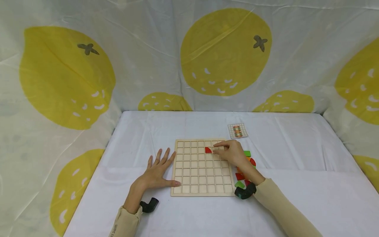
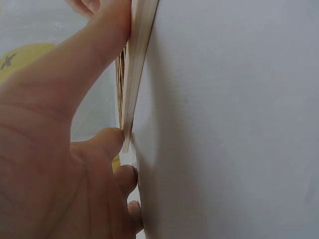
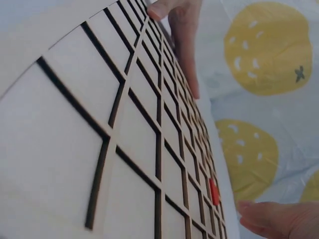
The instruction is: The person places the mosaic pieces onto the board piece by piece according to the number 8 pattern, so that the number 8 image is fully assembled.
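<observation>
A square wooden board (image 1: 204, 166) with a raised grid lies on the white table. In one of its upper cells sits a red quarter-round piece (image 1: 208, 150), also visible as a small red block (image 3: 214, 191) in the right wrist view. My right hand (image 1: 232, 153) hovers just right of this piece, thumb and index finger apart, with nothing visible between them. At the board's left side my left hand (image 1: 157, 172) has its fingers spread. Its thumb (image 2: 94, 47) rests on the board's edge, and a fingertip touches the left rim.
Several green, red and orange pieces (image 1: 240, 176) lie right of the board, partly hidden under the right forearm. Behind the board is a small pattern card (image 1: 237, 131) with a printed grid. A lemon-print cloth (image 1: 160, 59) hangs around the table.
</observation>
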Demonstrator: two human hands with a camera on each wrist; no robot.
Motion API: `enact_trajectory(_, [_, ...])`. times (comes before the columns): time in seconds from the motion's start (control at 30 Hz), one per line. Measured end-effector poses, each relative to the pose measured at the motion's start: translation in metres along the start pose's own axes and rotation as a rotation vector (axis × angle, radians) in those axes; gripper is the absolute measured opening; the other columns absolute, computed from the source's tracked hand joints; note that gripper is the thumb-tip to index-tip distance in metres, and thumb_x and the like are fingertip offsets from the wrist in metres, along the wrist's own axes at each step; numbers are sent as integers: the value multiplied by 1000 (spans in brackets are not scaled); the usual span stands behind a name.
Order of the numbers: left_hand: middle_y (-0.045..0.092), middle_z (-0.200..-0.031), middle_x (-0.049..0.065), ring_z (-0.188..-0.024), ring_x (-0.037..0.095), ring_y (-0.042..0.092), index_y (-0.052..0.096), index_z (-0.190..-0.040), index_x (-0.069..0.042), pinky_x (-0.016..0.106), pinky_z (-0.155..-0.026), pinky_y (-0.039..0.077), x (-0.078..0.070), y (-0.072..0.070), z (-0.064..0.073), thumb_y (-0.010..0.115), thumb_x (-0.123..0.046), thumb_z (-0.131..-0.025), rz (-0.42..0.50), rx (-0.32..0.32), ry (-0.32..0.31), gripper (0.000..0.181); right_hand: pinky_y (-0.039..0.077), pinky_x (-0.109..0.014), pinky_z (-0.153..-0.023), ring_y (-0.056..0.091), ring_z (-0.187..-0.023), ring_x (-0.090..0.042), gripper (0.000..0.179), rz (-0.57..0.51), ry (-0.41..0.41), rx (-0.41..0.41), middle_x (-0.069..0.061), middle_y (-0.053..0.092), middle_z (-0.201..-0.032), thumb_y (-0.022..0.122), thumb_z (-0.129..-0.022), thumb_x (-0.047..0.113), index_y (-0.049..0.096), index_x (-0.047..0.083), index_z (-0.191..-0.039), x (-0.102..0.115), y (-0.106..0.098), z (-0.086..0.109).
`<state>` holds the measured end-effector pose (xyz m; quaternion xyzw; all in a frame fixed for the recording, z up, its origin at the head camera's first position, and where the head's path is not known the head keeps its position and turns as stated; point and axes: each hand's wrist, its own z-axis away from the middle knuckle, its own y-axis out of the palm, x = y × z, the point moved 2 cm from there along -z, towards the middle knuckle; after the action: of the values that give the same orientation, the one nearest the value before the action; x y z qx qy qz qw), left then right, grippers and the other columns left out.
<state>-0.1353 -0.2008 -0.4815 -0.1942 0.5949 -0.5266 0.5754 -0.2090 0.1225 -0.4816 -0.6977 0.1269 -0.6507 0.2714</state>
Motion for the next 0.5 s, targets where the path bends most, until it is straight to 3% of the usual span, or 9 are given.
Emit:
enact_trajectory(0.17, [0, -175, 17, -160, 48, -9, 14, -167, -14, 75, -121, -7, 1, 1, 1, 82, -62, -79, -4, -2, 5, 121, 21, -21, -43, 27, -44, -10, 23, 64, 6, -14, 5, 32, -50, 82, -89, 20, 82, 7, -108, -10, -24, 13])
enact_trajectory(0.5, [0, -175, 17, -160, 47, -9, 14, -168, -15, 76, -121, -7, 2, 2, 0, 81, -63, -79, -7, -4, 5, 121, 24, -21, -45, 31, -47, -12, 27, 156, 112, -40, 4, 32, -55, 82, -91, 23, 81, 7, -112, -37, -62, 37])
